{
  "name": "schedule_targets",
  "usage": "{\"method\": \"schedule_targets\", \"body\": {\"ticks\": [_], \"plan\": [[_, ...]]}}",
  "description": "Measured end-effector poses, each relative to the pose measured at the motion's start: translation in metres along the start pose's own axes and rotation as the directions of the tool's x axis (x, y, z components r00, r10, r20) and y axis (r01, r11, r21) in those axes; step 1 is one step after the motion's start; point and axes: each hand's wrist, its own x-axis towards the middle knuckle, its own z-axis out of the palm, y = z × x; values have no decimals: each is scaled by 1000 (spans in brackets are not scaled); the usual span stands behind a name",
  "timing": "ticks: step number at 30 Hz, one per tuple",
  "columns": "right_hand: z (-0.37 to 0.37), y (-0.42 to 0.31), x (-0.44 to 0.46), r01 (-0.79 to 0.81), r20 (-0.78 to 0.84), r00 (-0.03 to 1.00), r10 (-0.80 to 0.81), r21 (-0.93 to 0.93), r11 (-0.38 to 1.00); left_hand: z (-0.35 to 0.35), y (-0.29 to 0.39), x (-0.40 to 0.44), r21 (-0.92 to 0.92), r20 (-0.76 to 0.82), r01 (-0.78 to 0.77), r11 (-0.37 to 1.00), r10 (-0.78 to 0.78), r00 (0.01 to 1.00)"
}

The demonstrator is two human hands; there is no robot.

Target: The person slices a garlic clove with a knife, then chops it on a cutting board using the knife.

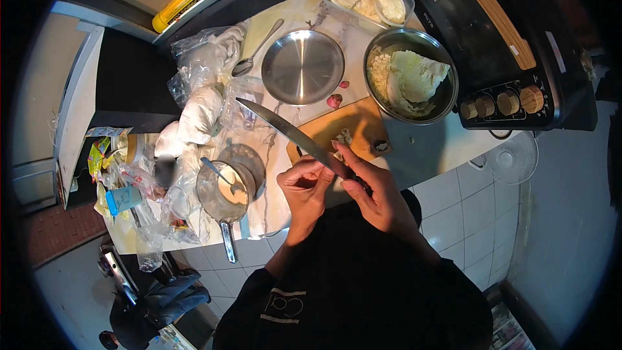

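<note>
My right hand (pixel 376 198) is wrapped round the handle end of a large knife (pixel 291 133), whose blade points up and to the left. Close beside it, my left hand (pixel 306 191) has its fingers curled together at the lower blade; what they pinch, if anything, is too small to make out. Both hands are above the near edge of a wooden cutting board (pixel 363 120). Small white chopped pieces (pixel 345 136) lie on the board. Past its far edge are small reddish bulbs (pixel 334 100).
A bowl with cabbage (pixel 418 78), a round metal plate (pixel 303 67) and a tub (pixel 369 0) stand farther back. At left are a saucepan (pixel 223 188), a spoon (pixel 259 46) and plastic bags (pixel 201 113). An oven (pixel 505 45) is at right; another person (pixel 152 304) is lower left.
</note>
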Motion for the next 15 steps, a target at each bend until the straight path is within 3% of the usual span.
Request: {"method": "schedule_targets", "body": {"ticks": [2, 9, 11, 15], "plan": [[4, 8, 0, 117, -74, 991, -114, 31, 993, -4, -4, -2, 4, -8, 2, 1000, -2, 1000], [5, 5, 3, 142, -79, 987, -141, 11, 990, -4, -2, -1, 20, -33, 21, 1000, -21, 999], [1, 0, 2, 26, -31, 999, -26, 6, 1000, -5, -4, -2, 22, -27, 21, 1000, -20, 999], [5, 3, 3, 105, -102, 989, -103, 11, 994, 2, 3, 1, 5, -27, 16, 1000, -16, 1000]]}}
